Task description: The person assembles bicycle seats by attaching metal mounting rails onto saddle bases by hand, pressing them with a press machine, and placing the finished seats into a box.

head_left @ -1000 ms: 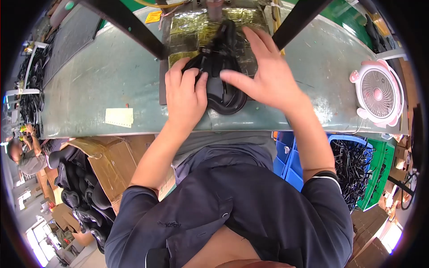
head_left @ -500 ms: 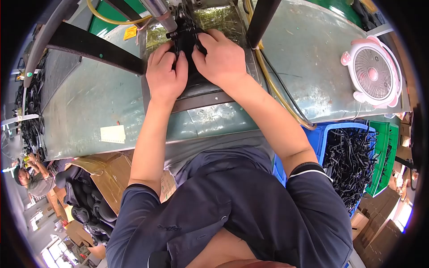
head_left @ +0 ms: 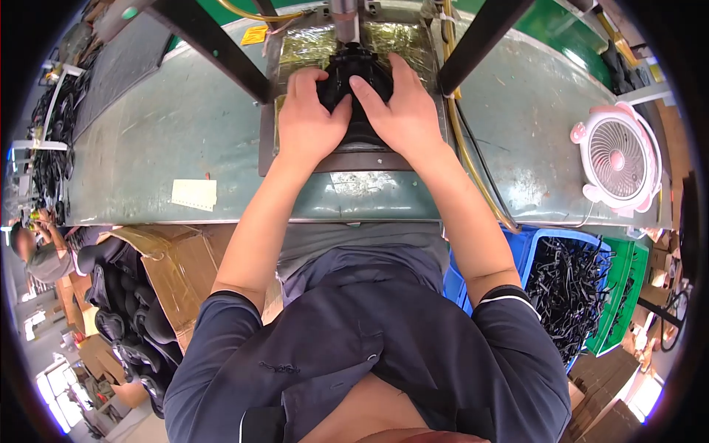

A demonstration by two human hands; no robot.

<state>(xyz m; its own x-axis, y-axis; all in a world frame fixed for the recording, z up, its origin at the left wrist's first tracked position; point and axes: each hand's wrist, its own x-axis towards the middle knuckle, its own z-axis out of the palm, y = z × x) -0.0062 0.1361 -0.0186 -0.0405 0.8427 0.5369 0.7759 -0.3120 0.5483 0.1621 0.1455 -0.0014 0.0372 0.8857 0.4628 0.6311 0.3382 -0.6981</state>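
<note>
A black molded part [head_left: 360,131] lies on the taped plate [head_left: 413,46] of a press, under a metal rod [head_left: 345,21]. My left hand [head_left: 312,118] grips its left side, fingers curled over it and thumb pointing inward. On the opposite side my right hand [head_left: 399,111] holds the part, its thumb lying across the top. The part's far end is right below the rod. Both hands cover much of the part's sides.
Dark frame posts [head_left: 210,48] flank the plate. A yellow hose [head_left: 473,159] runs down on the right, near a pink and white fan [head_left: 619,159]. Blue bin [head_left: 526,247] holds black strips. A cardboard box [head_left: 181,269], black parts [head_left: 125,317] and another person [head_left: 44,251] are at left.
The black part has moved away from me, from the plate's front edge to beneath the rod. My right hand, spread before, has closed on it. The view has also shifted.
</note>
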